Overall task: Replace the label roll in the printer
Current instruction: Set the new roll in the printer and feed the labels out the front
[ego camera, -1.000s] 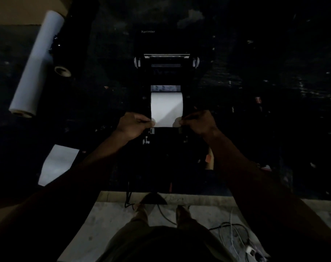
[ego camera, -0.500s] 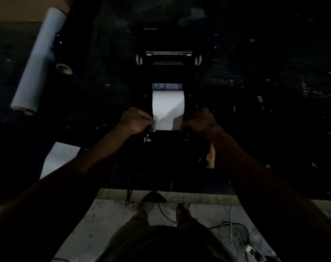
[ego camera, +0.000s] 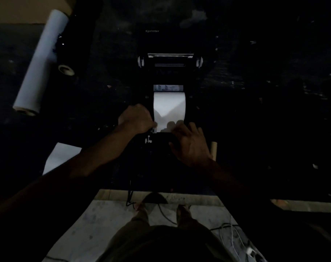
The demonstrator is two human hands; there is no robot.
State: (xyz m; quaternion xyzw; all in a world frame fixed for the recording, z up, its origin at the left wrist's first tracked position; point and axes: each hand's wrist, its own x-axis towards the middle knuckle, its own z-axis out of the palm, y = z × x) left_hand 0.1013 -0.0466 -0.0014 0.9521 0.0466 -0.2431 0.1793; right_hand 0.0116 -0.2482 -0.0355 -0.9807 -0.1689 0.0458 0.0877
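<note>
A black label printer (ego camera: 168, 72) stands open on a dark table, its lid tipped back. A white label roll (ego camera: 169, 103) sits in its bay, with a strip of paper pulled toward me. My left hand (ego camera: 137, 119) pinches the strip's left near corner. My right hand (ego camera: 191, 142) lies flat with fingers spread, fingertips pressing on the strip's near edge and the printer's front. The scene is very dim.
A long white paper roll (ego camera: 42, 61) lies at the far left beside a small tape core (ego camera: 66, 69). A white sheet (ego camera: 61, 156) lies near my left forearm. A brown cardboard core (ego camera: 213, 150) stands right of the printer. Cables (ego camera: 232, 235) trail on the floor below the table edge.
My right hand let go of the strip's right corner and moved toward me, opening flat over the near edge. My left hand kept its pinch on the left corner.
</note>
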